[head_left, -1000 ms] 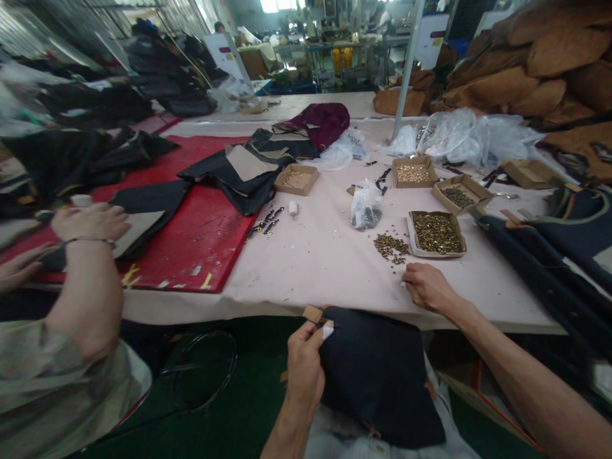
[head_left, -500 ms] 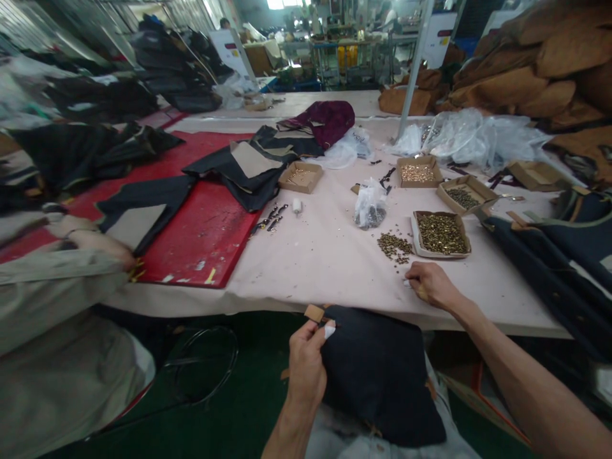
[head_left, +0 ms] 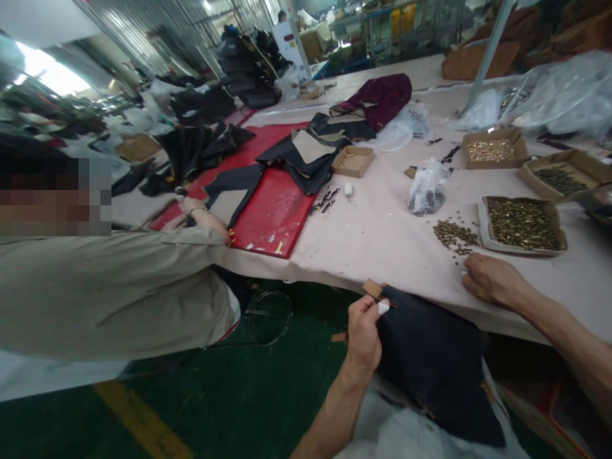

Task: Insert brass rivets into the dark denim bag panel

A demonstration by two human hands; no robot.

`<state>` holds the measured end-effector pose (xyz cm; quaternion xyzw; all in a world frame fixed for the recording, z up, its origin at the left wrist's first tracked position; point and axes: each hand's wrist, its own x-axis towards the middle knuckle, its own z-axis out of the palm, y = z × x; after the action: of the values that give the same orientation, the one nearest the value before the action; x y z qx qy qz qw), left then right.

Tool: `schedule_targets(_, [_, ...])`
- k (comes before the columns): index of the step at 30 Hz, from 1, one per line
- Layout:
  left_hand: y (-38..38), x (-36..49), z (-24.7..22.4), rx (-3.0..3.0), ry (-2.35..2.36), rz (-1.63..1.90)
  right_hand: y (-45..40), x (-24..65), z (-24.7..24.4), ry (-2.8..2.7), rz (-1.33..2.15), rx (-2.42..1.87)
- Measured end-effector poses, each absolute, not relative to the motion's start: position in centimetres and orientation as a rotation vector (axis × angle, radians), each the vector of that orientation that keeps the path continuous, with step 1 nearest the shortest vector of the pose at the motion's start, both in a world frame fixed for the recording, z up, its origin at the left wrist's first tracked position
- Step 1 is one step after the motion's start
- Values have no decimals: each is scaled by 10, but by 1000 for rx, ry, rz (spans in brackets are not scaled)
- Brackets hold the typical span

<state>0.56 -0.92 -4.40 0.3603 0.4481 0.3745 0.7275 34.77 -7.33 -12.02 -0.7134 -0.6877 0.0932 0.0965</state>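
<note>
My left hand [head_left: 366, 328] pinches the top corner of a dark fabric piece [head_left: 430, 357] beside a tan leather tab [head_left: 372, 288]. The fabric lies over my lap, below the table edge. My right hand [head_left: 492, 279] rests on the table with its fingers closed; whatever they hold is too small to make out. Just beyond those fingertips are loose brass-coloured studs [head_left: 454, 236], and a cardboard tray [head_left: 484, 237] full of similar studs stands behind the hand. White wrapping shows on a fingertip of each hand.
On the left, a person's sleeve [head_left: 143, 287] reaches to a red board [head_left: 272, 223] with dark fabric pieces. A plastic bag [head_left: 428, 188], small cardboard trays [head_left: 354, 162] and a metal pole [head_left: 488, 57] stand farther back on the table.
The view has swung left and tilted, so the table and both hands appear farther right and more of the person beside me shows. My left hand still pinches the fabric.
</note>
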Motion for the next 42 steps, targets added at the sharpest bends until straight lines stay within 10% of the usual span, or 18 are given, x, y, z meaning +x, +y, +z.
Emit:
schedule_targets(11, [-13, 15, -17, 825, 1022, 725, -81, 190, -31, -1618, 492, -1348])
schedule_targets(32, [-13, 19, -27, 1083, 990, 671, -83, 188, -43, -1076, 959, -1539])
schedule_targets(42, [-6, 17, -43, 896, 1013, 743, -64, 293, -103, -1164, 195, -2088])
